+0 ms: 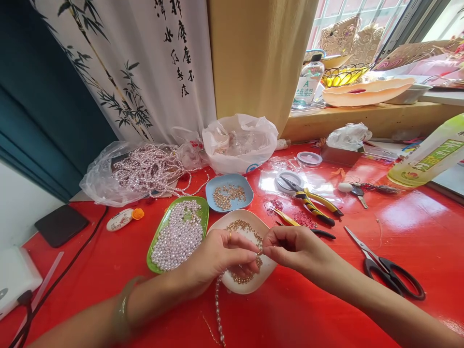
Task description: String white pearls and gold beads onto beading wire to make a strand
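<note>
My left hand pinches the top of a strand of pearl beads that hangs down toward the table's near edge. My right hand meets it fingertip to fingertip, pinching something too small to make out. Both hands hover over a white dish of small gold beads. A green tray heaped with loose pearls lies just left of it. Behind sits a blue dish with more gold beads.
Yellow-handled pliers and black scissors lie on the red table to the right. Bags of pearl strands and a white bag stand at the back. A cable and black pad are left.
</note>
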`<move>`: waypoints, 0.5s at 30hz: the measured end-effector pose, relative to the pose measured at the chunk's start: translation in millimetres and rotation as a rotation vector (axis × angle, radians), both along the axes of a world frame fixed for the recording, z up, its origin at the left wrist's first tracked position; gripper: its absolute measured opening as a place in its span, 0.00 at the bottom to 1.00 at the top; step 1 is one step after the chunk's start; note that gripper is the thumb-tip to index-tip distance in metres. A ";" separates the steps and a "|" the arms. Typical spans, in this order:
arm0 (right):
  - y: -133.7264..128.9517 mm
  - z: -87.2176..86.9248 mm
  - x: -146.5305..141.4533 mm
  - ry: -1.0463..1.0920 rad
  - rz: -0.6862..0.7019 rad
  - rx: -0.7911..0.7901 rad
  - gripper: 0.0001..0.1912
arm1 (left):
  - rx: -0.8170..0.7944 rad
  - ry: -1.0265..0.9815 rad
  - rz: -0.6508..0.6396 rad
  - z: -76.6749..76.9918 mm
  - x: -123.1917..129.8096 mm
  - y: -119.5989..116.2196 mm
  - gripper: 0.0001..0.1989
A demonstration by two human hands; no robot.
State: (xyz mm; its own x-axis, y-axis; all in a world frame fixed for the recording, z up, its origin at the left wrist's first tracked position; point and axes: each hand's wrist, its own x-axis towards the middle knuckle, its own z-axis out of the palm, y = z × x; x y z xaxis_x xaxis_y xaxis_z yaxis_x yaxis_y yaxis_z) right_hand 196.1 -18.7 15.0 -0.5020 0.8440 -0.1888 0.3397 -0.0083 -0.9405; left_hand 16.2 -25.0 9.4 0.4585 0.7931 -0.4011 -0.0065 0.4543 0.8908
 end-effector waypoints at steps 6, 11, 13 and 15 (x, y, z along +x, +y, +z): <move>0.9 -1.4 1.2 -0.022 -0.012 -0.076 0.05 | 0.058 0.061 -0.029 1.0 0.1 0.1 0.06; -1.3 2.4 -1.9 -0.030 -0.054 -0.121 0.05 | 0.108 0.086 -0.048 0.4 -0.2 -0.9 0.07; -1.6 4.4 -3.0 -0.026 -0.068 -0.142 0.06 | 0.103 0.088 -0.067 0.1 -0.1 -0.5 0.09; -1.7 6.8 -3.9 -0.030 -0.071 -0.176 0.06 | 0.089 0.104 -0.094 0.3 -0.1 0.0 0.10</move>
